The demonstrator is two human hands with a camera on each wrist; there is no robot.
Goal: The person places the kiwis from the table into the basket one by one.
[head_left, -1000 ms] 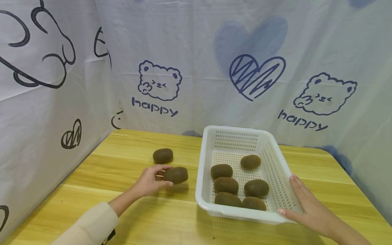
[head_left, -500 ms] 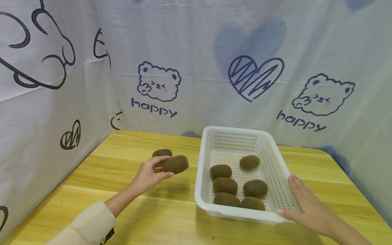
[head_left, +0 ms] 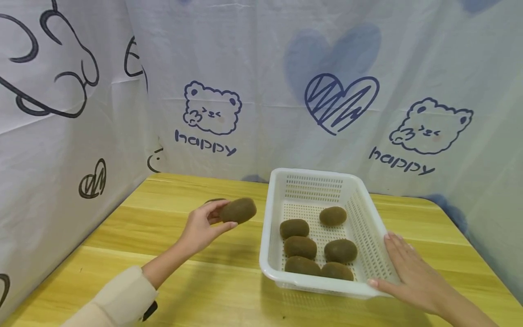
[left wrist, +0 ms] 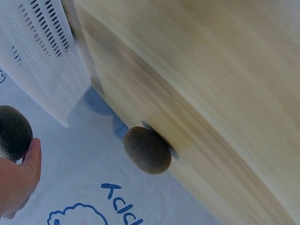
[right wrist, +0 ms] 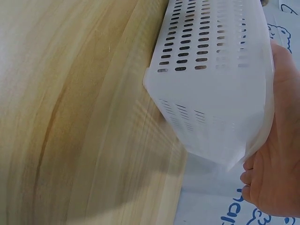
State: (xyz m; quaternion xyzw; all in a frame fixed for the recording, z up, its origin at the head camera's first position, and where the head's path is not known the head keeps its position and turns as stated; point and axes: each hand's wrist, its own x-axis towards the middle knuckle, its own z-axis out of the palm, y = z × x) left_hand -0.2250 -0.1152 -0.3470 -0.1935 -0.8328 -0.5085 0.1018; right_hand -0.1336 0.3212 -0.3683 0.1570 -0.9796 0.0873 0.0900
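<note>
Between thumb and fingers, my left hand (head_left: 202,227) pinches a brown kiwi (head_left: 241,210), raised above the table just left of the white plastic basket (head_left: 265,247). In the left wrist view the held kiwi (left wrist: 14,133) shows at the left edge. Behind that hand a second kiwi (left wrist: 147,151) lies on the table, mostly hidden in the head view. My right hand (head_left: 416,277) holds the basket's near right corner, thumb at the front rim and fingers along the side. Inside the basket are several kiwis (head_left: 300,247), mostly toward its near end.
The wooden table (head_left: 220,290) meets a white cloth backdrop (head_left: 269,136) printed with hearts and bear faces at its back and left. The basket has slotted, tall walls.
My left hand has lifted its kiwi off the table, up and slightly right, and now covers most of the kiwi behind. The right hand and basket stay put.
</note>
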